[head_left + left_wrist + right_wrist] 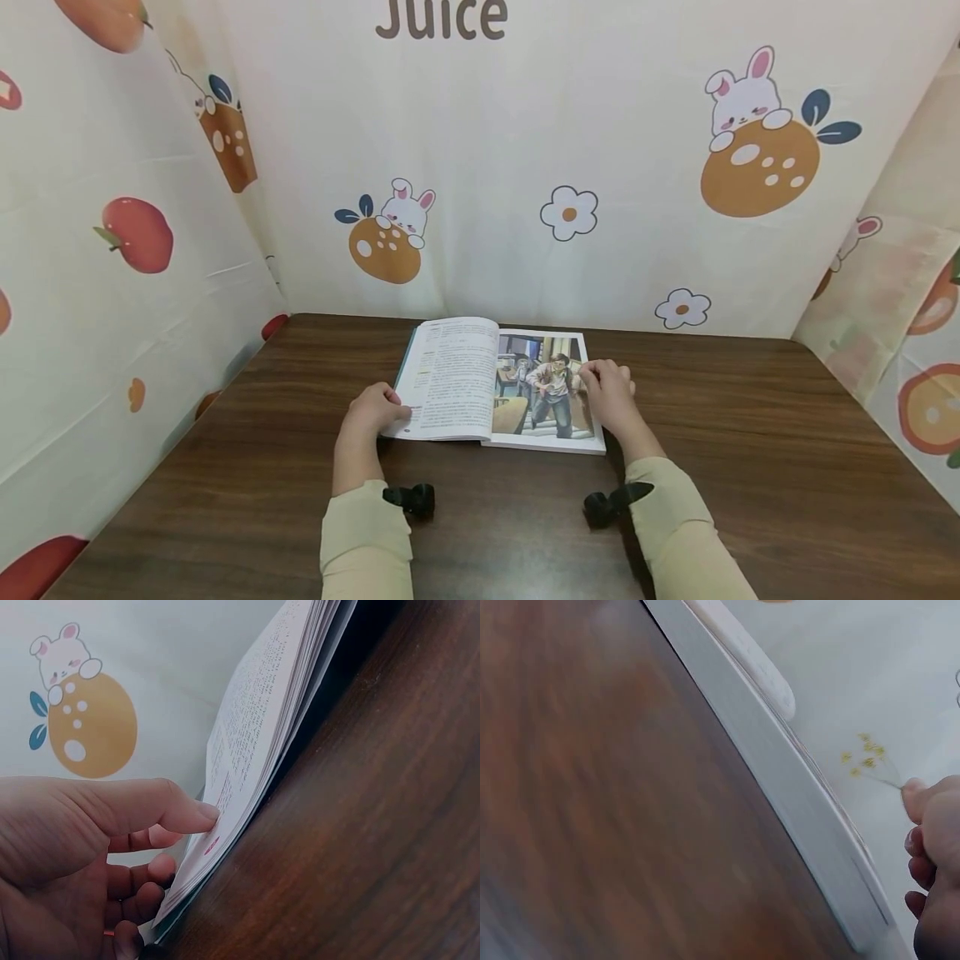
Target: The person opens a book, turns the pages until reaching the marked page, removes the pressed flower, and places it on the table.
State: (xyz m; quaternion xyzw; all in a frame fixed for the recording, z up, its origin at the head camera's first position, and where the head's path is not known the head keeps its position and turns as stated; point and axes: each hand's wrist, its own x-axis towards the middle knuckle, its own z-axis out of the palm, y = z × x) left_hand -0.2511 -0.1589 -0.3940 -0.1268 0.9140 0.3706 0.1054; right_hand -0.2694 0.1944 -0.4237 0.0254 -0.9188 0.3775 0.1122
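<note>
An open book [453,379] lies on the table, with printed text on its left page and a coloured picture [555,392] of a running figure on its right page. At the book's lower left edge, my left hand [373,408] holds the pages, its thumb [191,814] on the text page and the other fingers at the outer edge. My right hand [611,390] is over the right page's outer edge. Between its thumb and finger it pinches the thin stem of a small sprig of yellow flowers [868,756], which is too small to make out in the head view.
The brown wood-grain table [225,500] extends on both sides of the book. Behind it hangs a white curtain [495,250] printed with rabbits, fruit and flowers. Black camera mounts [416,500] are strapped at both wrists over light sleeves.
</note>
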